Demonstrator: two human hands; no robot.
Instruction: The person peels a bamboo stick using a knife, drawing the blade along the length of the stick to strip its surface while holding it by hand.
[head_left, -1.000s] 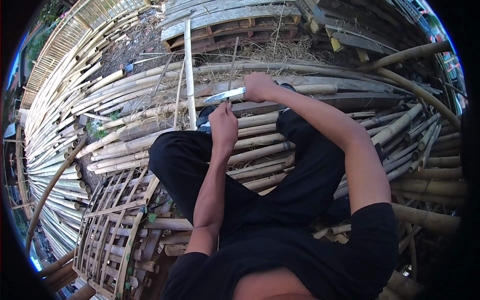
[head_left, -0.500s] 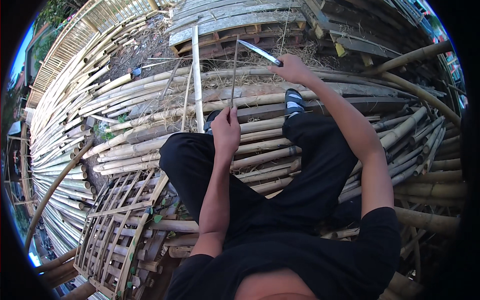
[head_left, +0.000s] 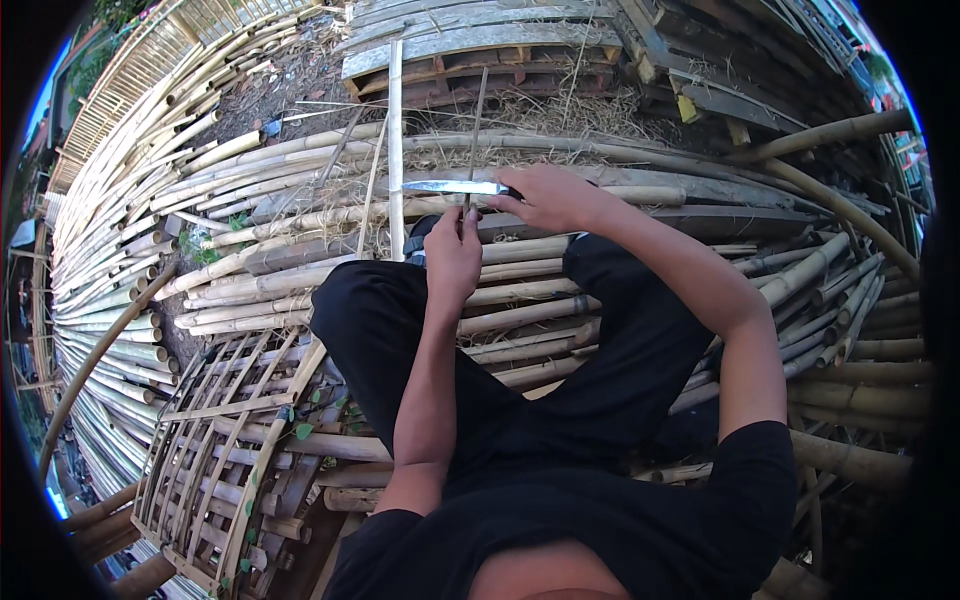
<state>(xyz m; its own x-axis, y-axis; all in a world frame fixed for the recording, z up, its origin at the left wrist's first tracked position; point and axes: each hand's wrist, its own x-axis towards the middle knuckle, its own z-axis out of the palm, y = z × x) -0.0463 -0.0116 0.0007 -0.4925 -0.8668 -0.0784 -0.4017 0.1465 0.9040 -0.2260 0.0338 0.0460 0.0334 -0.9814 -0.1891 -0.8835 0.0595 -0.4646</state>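
Observation:
In my closed left hand (head_left: 453, 260) is the lower end of a thin brown stick (head_left: 479, 125), which points away from me, its far end over the straw. My right hand (head_left: 552, 198) is wrapped round the dark handle of a long-bladed knife (head_left: 448, 187). The shiny blade lies crosswise just above my left fingers, pointing left, and crosses the stick close to them. Whether the edge touches the stick I cannot tell. Left of the blade's tip, a pale flat bamboo strip (head_left: 396, 130) stands out lengthwise between my left knee and the pallets.
Bamboo poles (head_left: 330, 165) lie in rows around my legs. Wooden pallets (head_left: 480, 45) are stacked ahead, with straw (head_left: 550, 110) before them. A woven bamboo lattice (head_left: 225, 440) sits at lower left, and a thick pole (head_left: 835, 135) slants in at right.
My right hand has drawn the knife toward me and to the left, from near the stick's far end down to just above my left fingers. The left hand has barely moved.

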